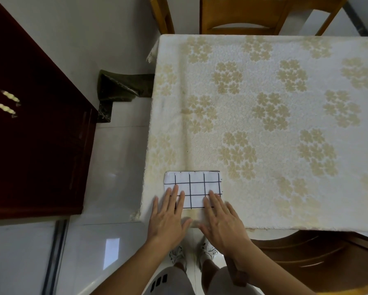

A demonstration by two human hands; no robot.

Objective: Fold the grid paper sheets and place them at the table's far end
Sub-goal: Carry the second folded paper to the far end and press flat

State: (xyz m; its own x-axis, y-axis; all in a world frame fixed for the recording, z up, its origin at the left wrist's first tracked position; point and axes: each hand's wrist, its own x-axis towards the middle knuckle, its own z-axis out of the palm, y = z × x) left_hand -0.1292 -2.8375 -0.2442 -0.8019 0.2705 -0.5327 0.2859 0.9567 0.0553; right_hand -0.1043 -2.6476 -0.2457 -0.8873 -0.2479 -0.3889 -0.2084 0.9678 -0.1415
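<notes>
Item: one grid paper sheet (193, 189), white with black ruled lines, laid flat at the near left corner of the table (264, 128), its left edge just inside the table's left edge and its near edge close to the table's near edge. The left hand (168, 218) is spread flat, fingers straight, fingertips pressed on the sheet's near left part. The right hand (222, 220) is likewise spread flat, fingers straight, fingertips laid on the sheet's near right part; nothing is gripped by either. The table is covered by a cream tablecloth (285, 92) with tan flower clusters, and the cloth beyond and to the right of the sheet is bare up to the far edge. Two wooden chairs (242, 15) are set against the far edge. A further wooden chair (319, 258) is tucked under the near edge, right of the person. A dark red cabinet (34, 128) is stood well left of the table, with pale glossy floor (119, 162) between them. A dark stone step (119, 88) is seen by the table's left edge.
</notes>
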